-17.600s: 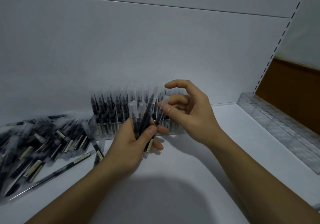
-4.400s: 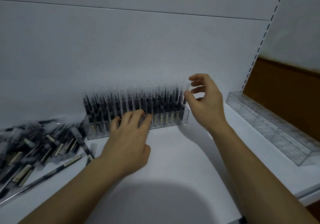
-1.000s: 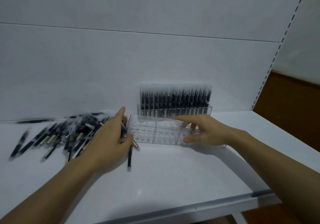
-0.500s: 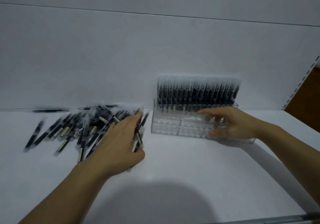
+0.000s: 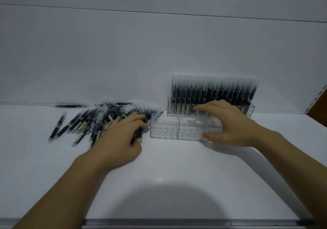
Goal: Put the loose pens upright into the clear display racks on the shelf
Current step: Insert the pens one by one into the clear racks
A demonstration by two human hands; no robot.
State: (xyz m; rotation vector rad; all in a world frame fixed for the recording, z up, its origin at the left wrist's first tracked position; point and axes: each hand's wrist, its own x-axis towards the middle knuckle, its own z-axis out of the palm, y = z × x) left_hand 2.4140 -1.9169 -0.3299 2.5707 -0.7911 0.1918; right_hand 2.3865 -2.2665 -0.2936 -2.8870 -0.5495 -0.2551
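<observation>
A pile of loose black pens lies on the white shelf at the left. My left hand rests on the pile's right edge, its fingers curled over a few pens. An empty clear rack stands just right of the pile. My right hand grips the rack's right end, thumb on the front wall and fingers over the back. Behind it, against the back panel, a second clear rack is filled with upright pens.
The white shelf runs toward me to a metal front edge. The white back panel rises directly behind the full rack. A brown wall shows at the far right. One stray pen lies along the back panel.
My left hand has closed its fingers over pens at the pile's right edge. My right hand still holds the empty rack, now close beside the pile in front of the full rack.
</observation>
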